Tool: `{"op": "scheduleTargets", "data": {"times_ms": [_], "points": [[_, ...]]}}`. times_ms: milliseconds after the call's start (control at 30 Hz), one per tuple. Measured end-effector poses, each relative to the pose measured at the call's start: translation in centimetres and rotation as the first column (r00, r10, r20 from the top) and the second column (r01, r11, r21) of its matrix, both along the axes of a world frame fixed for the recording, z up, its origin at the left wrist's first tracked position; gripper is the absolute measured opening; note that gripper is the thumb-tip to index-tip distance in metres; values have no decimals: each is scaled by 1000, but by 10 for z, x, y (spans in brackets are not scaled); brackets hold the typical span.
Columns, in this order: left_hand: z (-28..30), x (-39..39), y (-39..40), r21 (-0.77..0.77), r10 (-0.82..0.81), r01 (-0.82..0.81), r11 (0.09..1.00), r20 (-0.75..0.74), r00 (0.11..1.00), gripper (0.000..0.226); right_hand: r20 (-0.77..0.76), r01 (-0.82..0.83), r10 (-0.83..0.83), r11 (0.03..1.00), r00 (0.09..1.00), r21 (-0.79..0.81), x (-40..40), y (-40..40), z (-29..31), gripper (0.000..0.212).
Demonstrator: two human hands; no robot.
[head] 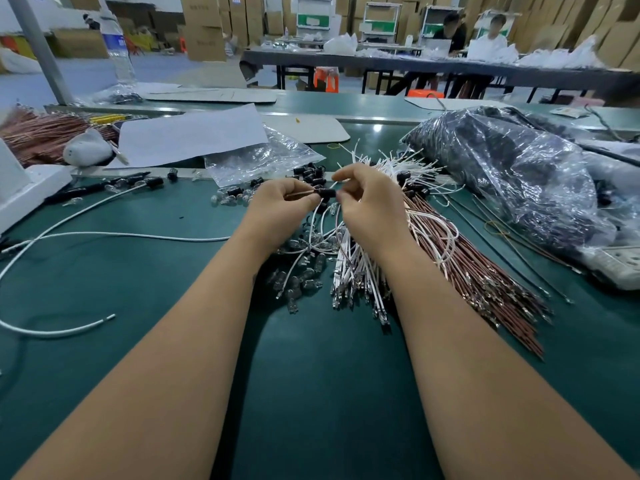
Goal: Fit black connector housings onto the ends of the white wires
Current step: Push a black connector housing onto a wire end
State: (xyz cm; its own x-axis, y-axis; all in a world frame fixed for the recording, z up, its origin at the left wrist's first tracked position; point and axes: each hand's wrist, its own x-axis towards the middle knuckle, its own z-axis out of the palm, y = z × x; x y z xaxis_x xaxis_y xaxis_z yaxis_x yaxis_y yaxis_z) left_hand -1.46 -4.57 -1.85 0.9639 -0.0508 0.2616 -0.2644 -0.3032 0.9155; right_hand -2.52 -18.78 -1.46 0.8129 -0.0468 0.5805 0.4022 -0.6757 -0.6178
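Black plastic, a single connector housing, sits raised above the green bench between the two hands. The left hand has its fingers curled and pinching a thin brownish wire that runs into the housing's left end; the right hand has its fingers bent inward, pinching at the housing's right end, though exactly what they hold there is hidden. White wires loop down from under the hands to a bundle lying on the bench below the right wrist, their metal terminals pointing toward the viewer. Just beside that bundle, to the right, lies a long sheaf of reddish-brown wires. More loose black housings are scattered beyond the hands, near a clear plastic bag. Small glass bulbs lie heaped under the left wrist. A large crinkled bag of dark parts rests at the right, and a long white cable trails across the bench at the left.
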Motion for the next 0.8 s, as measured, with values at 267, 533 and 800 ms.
{"op": "scheduleTargets", "data": {"times_ms": [267, 533, 800], "points": [[-2, 1, 8, 203, 20, -53, 978, 163, 986, 3, 7, 18, -17, 956, 1000, -291, 1, 4, -4, 19], [-6, 13, 42, 422, 570, -624, 657, 264, 778, 20, 92, 235, -216, 891, 972, -389, 5, -4, -3, 17], [10, -2, 4, 346, 119, -461, 817, 682, 722, 46, 21, 39, -35, 968, 999, -246, 5, 1, 0, 19]]}}
